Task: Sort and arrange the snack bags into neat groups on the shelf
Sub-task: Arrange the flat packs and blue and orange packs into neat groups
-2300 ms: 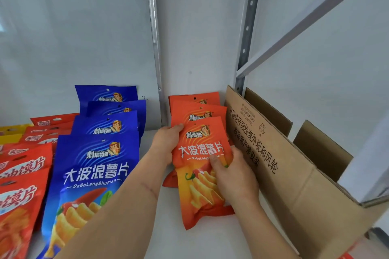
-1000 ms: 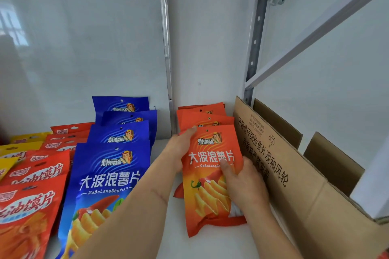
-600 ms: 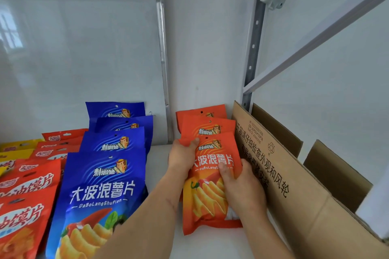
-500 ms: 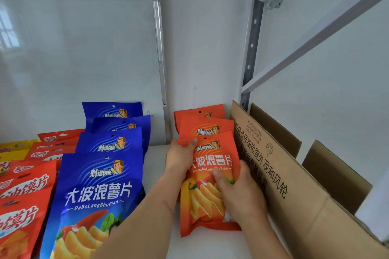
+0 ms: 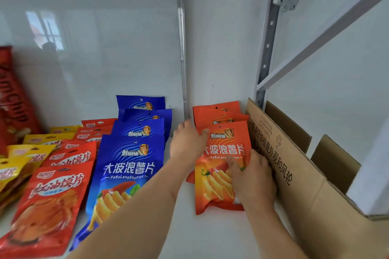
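Bags like the front orange bag [image 5: 221, 174] look light, soft and slick, with brittle chips inside, so we would judge the flat side edges the safest hold. It lies on the shelf [image 5: 210, 235], atop the orange row beside the cardboard box [image 5: 299, 176]. Our left hand [image 5: 187, 145] grips its upper left edge, thumb over the front; our right hand [image 5: 252, 178] presses curled fingers [image 5: 231, 163] on its right side.
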`<action>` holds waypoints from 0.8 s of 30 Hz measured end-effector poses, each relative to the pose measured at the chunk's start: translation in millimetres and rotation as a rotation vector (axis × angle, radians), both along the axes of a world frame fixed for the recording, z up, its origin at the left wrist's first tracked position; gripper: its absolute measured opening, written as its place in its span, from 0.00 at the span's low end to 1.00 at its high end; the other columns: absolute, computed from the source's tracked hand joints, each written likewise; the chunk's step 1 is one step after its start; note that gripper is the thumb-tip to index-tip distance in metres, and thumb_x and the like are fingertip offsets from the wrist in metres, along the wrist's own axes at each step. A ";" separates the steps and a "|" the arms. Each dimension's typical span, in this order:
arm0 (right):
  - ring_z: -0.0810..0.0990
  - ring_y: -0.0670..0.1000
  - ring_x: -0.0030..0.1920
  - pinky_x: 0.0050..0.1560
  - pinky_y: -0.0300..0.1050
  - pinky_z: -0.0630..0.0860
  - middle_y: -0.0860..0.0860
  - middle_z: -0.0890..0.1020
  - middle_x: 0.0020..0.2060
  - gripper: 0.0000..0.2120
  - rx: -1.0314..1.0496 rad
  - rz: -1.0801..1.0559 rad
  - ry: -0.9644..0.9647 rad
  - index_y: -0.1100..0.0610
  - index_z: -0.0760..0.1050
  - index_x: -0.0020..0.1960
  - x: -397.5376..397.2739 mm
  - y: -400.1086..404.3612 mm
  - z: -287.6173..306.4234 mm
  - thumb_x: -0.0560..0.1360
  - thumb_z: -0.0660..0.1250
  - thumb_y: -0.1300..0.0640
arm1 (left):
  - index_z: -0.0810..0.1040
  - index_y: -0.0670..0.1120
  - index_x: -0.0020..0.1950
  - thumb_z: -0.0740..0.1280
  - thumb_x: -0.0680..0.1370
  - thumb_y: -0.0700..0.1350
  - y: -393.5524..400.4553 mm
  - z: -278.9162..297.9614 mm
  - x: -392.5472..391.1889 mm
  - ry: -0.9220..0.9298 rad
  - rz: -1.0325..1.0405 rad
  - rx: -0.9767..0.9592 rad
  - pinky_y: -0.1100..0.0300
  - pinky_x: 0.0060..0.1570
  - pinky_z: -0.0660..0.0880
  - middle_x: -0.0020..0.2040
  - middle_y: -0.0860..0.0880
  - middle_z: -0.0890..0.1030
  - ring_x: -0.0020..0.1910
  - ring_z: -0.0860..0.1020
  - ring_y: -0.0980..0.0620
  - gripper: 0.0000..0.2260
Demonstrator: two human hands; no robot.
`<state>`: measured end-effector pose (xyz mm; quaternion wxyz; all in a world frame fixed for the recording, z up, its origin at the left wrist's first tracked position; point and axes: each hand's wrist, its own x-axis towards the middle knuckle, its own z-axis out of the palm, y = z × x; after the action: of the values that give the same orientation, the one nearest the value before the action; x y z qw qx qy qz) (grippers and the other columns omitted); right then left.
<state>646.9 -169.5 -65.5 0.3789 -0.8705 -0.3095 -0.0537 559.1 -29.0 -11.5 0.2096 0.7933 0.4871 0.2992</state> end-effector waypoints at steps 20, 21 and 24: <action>0.66 0.47 0.70 0.65 0.43 0.68 0.47 0.65 0.73 0.40 -0.106 0.401 0.158 0.51 0.51 0.78 -201.0 28.6 1.9 0.75 0.55 0.30 | 0.52 0.44 0.81 0.72 0.76 0.58 56.9 -22.7 -198.8 -0.243 0.135 -0.214 0.43 0.69 0.72 0.79 0.42 0.62 0.74 0.68 0.40 0.43; 0.66 0.48 0.70 0.66 0.44 0.68 0.47 0.65 0.72 0.40 -0.141 0.369 0.136 0.52 0.51 0.78 -203.6 32.8 0.4 0.75 0.55 0.29 | 0.53 0.47 0.81 0.74 0.74 0.57 63.7 -23.0 -199.5 -0.313 0.105 -0.278 0.44 0.61 0.78 0.77 0.43 0.65 0.68 0.74 0.41 0.43; 0.67 0.49 0.69 0.66 0.46 0.68 0.46 0.68 0.71 0.39 -0.194 0.321 0.066 0.50 0.51 0.77 -208.1 41.9 -1.3 0.75 0.53 0.29 | 0.58 0.53 0.76 0.77 0.68 0.58 82.3 -20.3 -200.4 -0.404 0.027 -0.417 0.45 0.49 0.84 0.71 0.43 0.72 0.58 0.81 0.43 0.43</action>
<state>438.9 -127.6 -66.8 0.3070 -0.8437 -0.4353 0.0663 358.7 53.2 -31.7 0.4568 0.6507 0.4971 0.3476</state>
